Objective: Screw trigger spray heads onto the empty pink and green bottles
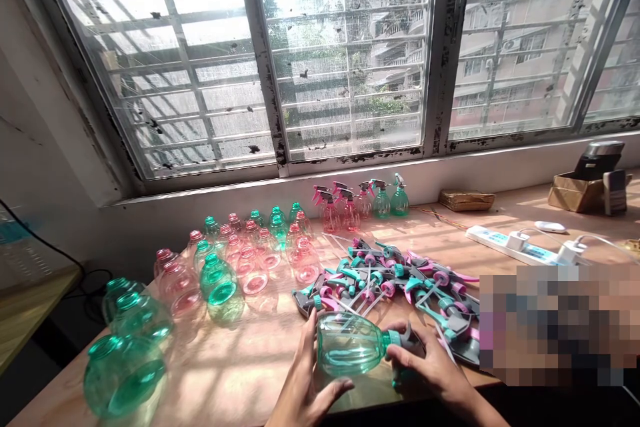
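The green bottle [347, 345] is held at six o'clock by the table [235, 360]'s near edge, long axis nearly level, base toward nine, neck toward three. The right hand [433, 360] is closed round its spray head [393, 339]; the left hand [306, 370] curls half-open at the base, whether gripping I cannot tell. Loose spray heads [399, 271] heap toward one, open-necked bottles [251, 270] stand toward ten.

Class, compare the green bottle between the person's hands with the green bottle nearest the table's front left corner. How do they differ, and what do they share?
Pose: the held bottle lies sideways between the left hand and right hand; the corner bottle stands upright on the table.
Top: the held bottle has a spray head at its neck; the corner bottle's neck has none.
Both are see-through green, with rounded bodies and narrow necks.
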